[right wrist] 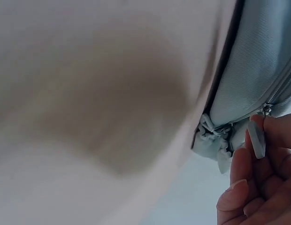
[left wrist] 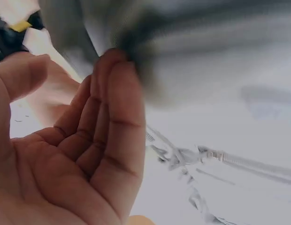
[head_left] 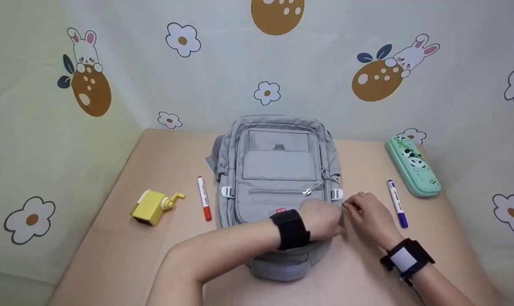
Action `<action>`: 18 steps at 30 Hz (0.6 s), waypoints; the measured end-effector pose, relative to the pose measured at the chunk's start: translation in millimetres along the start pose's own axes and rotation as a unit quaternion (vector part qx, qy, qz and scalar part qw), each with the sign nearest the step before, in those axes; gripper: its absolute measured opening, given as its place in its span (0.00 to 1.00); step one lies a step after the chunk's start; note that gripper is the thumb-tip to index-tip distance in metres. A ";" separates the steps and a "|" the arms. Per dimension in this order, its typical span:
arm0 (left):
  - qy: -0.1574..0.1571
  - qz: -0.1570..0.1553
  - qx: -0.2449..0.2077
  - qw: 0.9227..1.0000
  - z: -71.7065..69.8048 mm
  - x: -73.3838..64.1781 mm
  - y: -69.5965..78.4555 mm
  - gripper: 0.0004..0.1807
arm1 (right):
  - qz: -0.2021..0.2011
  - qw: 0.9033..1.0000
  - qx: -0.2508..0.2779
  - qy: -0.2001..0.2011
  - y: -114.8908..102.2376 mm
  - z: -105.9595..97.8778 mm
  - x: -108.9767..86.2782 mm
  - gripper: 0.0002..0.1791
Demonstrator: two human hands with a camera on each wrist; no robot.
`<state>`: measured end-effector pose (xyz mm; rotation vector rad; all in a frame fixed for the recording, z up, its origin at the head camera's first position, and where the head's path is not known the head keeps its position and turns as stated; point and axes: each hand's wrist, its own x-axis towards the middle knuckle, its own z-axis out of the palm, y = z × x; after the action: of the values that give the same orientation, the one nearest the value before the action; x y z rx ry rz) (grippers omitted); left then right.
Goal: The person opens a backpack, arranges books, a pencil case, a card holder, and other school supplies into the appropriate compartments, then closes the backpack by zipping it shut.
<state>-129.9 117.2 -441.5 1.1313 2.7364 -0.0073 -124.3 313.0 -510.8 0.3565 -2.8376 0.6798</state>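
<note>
A grey backpack (head_left: 278, 165) lies front side up on the table, its top toward the wall. My left hand (head_left: 323, 219) reaches across its lower front to the right side. In the left wrist view the left fingers (left wrist: 124, 103) are nearly straight and held together, tips against the bag's fabric, with the thumb apart. Beside the bag's right edge is my right hand (head_left: 371, 219). Seen in the right wrist view, it pinches a grey zipper pull (right wrist: 257, 140) between thumb and fingers, at the zipper slider (right wrist: 266, 109) on the bag's side.
On the table (head_left: 112, 255) left of the bag are a yellow pencil sharpener (head_left: 151, 207) with a crank and a red-capped marker (head_left: 203, 197). To the right lie a purple-capped marker (head_left: 397, 204) and a green panda pencil case (head_left: 414, 165). Patterned fabric (head_left: 223, 76) hangs behind.
</note>
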 end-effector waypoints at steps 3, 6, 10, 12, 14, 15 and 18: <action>0.011 -0.005 0.029 1.000 2.7 12.6 1.5 0.17 | -0.002 1.000 0.004 -0.001 -1.3 -3.7 1.2 0.02; 0.014 0.000 0.042 0.999 5.5 17.8 -0.6 0.11 | -0.009 1.000 0.000 0.002 -1.8 -7.0 2.9 0.02; 0.015 -0.005 0.025 1.000 5.4 16.1 -8.1 0.10 | -0.026 0.999 -0.009 0.022 -1.4 -10.1 5.3 0.02; 0.015 -0.009 0.010 1.000 4.4 14.2 -11.4 0.10 | -0.035 0.999 -0.014 0.032 -0.8 -10.6 6.0 0.02; 0.015 -0.009 -0.002 1.000 3.2 12.7 -13.6 0.11 | -0.042 0.998 -0.018 0.041 0.3 -10.1 6.6 0.03; 0.014 -0.008 -0.007 1.000 2.7 12.0 -14.3 0.11 | -0.044 0.998 -0.019 0.045 1.1 -9.5 6.9 0.03; 0.011 -0.003 -0.011 1.000 2.4 11.4 -15.1 0.11 | -0.047 0.997 -0.020 0.056 4.9 -6.8 8.2 0.03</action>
<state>-148.0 114.3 -446.7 1.1249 2.7525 0.0340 -132.5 318.9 -504.8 0.4280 -2.7054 0.6028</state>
